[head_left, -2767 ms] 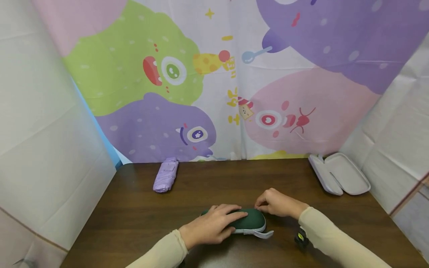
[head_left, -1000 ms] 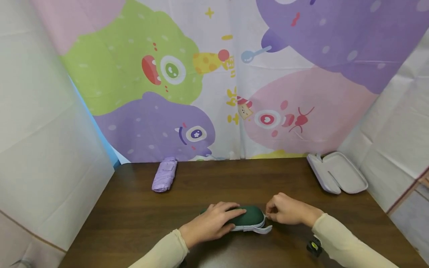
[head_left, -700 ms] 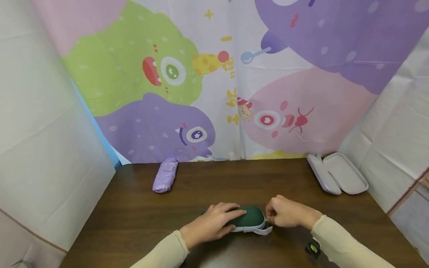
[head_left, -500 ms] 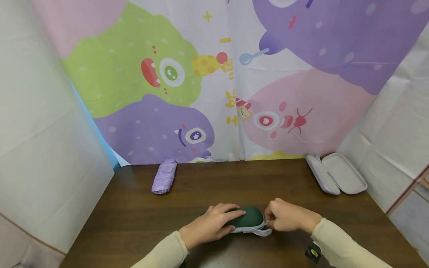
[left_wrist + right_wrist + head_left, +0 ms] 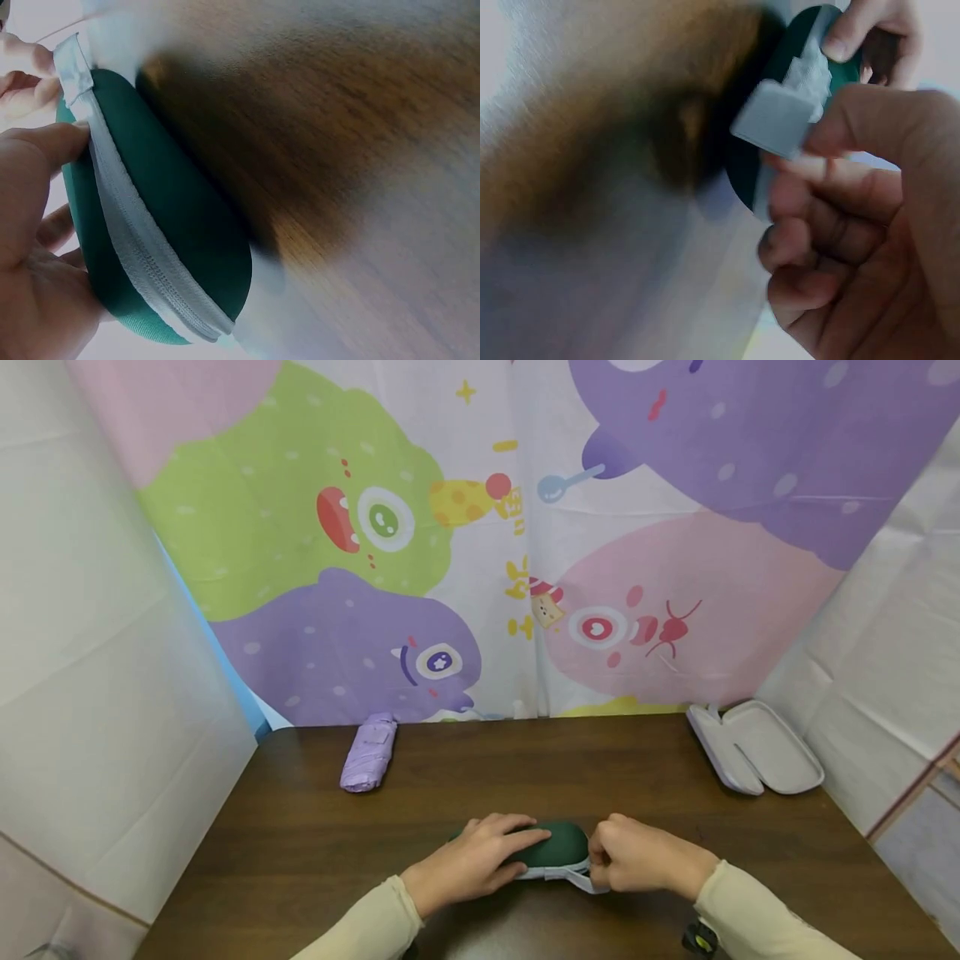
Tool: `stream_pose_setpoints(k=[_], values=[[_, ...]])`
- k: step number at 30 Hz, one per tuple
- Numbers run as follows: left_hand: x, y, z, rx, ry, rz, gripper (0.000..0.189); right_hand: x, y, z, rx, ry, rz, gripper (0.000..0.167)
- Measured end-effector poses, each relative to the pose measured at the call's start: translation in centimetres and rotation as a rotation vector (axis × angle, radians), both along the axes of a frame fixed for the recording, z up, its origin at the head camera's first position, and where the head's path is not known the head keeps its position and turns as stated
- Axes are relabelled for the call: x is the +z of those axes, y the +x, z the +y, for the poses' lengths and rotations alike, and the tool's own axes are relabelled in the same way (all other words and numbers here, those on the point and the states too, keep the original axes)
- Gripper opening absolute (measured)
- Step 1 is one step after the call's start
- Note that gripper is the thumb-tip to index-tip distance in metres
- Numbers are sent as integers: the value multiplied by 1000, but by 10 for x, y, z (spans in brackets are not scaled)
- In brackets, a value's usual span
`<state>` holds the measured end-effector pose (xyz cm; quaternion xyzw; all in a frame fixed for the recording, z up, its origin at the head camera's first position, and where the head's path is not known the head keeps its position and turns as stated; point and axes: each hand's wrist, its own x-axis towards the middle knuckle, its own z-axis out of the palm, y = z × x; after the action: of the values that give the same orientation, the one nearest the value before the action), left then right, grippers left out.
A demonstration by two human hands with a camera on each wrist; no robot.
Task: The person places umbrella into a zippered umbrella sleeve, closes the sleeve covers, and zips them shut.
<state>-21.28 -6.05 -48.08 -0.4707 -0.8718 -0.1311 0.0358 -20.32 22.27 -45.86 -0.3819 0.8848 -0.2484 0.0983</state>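
A dark green zip-up glasses case point(image 5: 561, 843) with a pale grey zip band lies on the table. My left hand point(image 5: 476, 864) holds it from above, fingers spread over the top; in the left wrist view the thumb point(image 5: 71, 139) presses the side by the zip point(image 5: 161, 274). My right hand point(image 5: 645, 857) is at the case's right end, fingers curled, thumb and forefinger pinching at the zipper pull, which they hide. A pale grey strap point(image 5: 774, 118) sticks out beside those fingertips. Near that end the zip band shows a small gap.
A folded lilac umbrella point(image 5: 369, 753) lies at the back left of the brown table point(image 5: 465, 768). At the back right a pale grey case point(image 5: 772, 747) lies unfolded. A cartoon-print cloth point(image 5: 502, 677) hangs behind the table, with white sheets at both sides.
My right hand has moved from the case's far side round its right end to the near corner, by the strap. My left hand has stayed on the case.
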Motion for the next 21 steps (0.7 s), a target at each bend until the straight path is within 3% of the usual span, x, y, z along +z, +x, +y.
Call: stream_pose_setpoints(k=[7, 15, 21], values=[[0, -2, 1, 15, -12, -22, 54, -8, 2, 2, 19, -47, 14, 36], [2, -2, 1, 23, -13, -34, 54, -4, 3, -3, 59, -23, -55, 36], [1, 0, 2, 25, -9, -44, 54, -1, 5, -13, 76, 1, -56, 36]])
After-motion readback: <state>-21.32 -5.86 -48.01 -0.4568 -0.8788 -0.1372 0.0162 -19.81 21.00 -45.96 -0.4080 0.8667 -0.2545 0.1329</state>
